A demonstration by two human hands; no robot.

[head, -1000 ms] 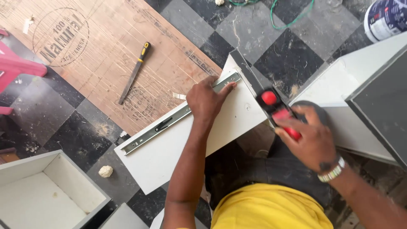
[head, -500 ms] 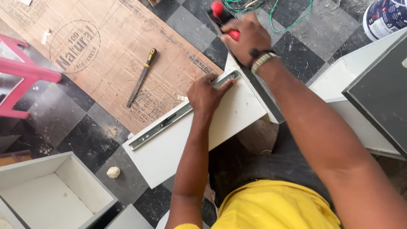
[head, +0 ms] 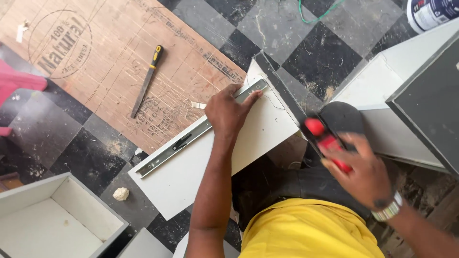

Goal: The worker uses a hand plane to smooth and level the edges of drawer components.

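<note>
My left hand (head: 229,112) presses flat on a metal drawer slide rail (head: 184,139) that lies along the far edge of a white board (head: 191,184). The fingertips rest on the rail's right end. My right hand (head: 366,174), with a wristwatch, is closed around a red-and-black-handled tool (head: 322,138). It is blurred, to the right of the board's end and in front of a black rounded object (head: 342,117). The tool's working tip cannot be made out. A dark strip (head: 279,88) runs along the board's right end.
A plywood sheet (head: 95,62) lies on the chequered floor with a yellow-and-black-handled file (head: 147,81) on it. A white drawer box (head: 52,224) is at bottom left, a white cabinet (head: 382,81) with a dark panel (head: 430,100) at right. A paint bucket (head: 432,12) stands top right.
My right hand swung the red-handled tool up past the board's far end, then back down to the right. The left hand stayed on the rail.
</note>
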